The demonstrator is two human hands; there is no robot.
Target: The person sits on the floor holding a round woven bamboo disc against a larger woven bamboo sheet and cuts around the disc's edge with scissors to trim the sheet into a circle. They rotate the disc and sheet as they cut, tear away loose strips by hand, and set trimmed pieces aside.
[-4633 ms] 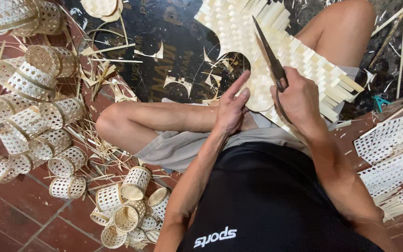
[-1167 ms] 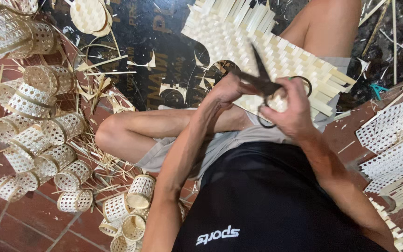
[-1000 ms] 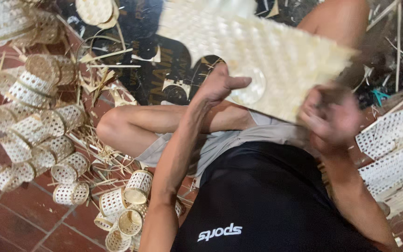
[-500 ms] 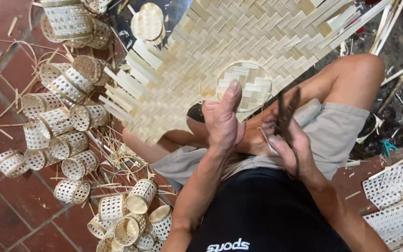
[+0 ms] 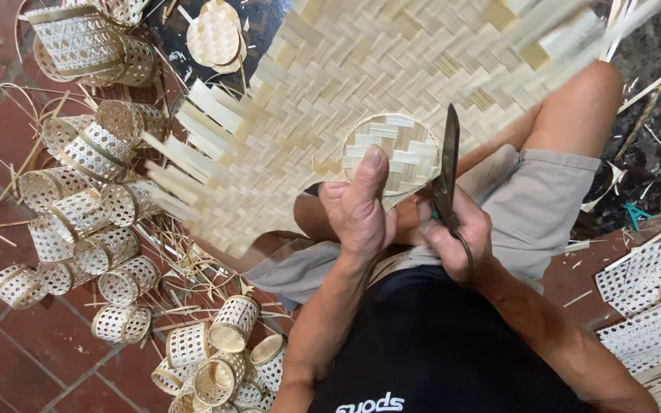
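Observation:
I sit on the floor with a large woven bamboo mat (image 5: 361, 99) held up over my knees. My left hand (image 5: 361, 210) grips its near edge, thumb pressing a round woven disc (image 5: 399, 149) against the mat. My right hand (image 5: 457, 241) holds dark scissors (image 5: 447, 164), blades closed and pointing up beside the disc's right rim. The mat's loose strip ends stick out at the left.
Several small woven bamboo baskets (image 5: 86, 229) lie heaped on the brick floor to my left and by my knee (image 5: 223, 356). Larger baskets (image 5: 78, 38) and another round disc (image 5: 216, 34) are at the top left. White open-weave strips (image 5: 644, 306) lie at the right. Bamboo scraps litter the floor.
The mat was turned and lifted closer, now filling the upper view. My left thumb moved onto the round disc, and the scissors rose beside it.

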